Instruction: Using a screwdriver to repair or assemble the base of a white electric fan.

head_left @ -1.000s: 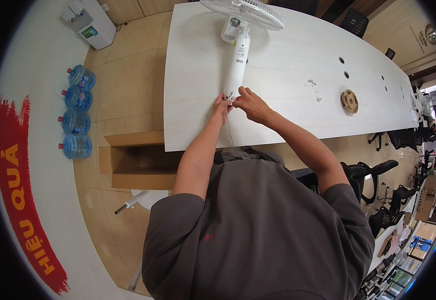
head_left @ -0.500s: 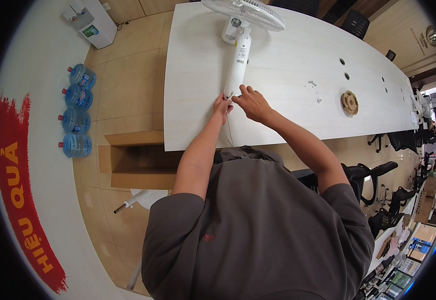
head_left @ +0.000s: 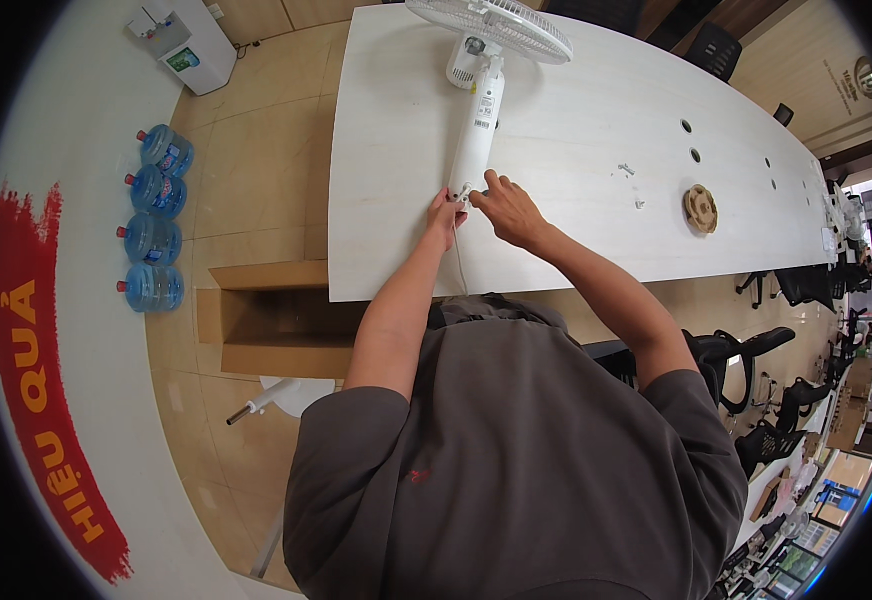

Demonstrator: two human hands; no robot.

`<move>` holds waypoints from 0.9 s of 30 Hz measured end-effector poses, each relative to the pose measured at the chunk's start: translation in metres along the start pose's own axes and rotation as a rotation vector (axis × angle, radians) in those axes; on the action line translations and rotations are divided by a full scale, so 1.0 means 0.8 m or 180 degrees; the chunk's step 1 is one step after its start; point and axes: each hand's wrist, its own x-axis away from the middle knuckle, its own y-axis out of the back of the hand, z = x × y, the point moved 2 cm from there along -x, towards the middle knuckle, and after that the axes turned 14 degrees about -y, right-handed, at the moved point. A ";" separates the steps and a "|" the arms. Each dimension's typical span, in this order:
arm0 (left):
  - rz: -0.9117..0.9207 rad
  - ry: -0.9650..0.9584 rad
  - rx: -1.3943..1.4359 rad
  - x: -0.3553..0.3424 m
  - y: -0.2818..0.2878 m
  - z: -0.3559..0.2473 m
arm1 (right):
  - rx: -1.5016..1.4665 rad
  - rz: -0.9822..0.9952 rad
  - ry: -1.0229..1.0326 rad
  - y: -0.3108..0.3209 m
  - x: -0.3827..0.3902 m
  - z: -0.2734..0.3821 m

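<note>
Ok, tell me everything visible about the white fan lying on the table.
The white fan looks plastic. It lies flat on the long pale table, its round grille head at the far end and its column pointing toward the person. No base is fitted. The left hand and right hand touch the column's near end, where a thin cord hangs.

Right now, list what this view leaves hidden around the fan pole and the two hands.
- Head view: the lower end of the fan pole is covered by the left hand and right hand.
- Their grip there: too small to tell.
- Fan head: cut off by the top edge.
- Small screws: too small to type.
</note>
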 end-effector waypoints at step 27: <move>-0.0052 -0.0034 0.0090 0.006 -0.006 -0.005 | -0.0912 0.0740 -0.1909 -0.010 0.005 -0.001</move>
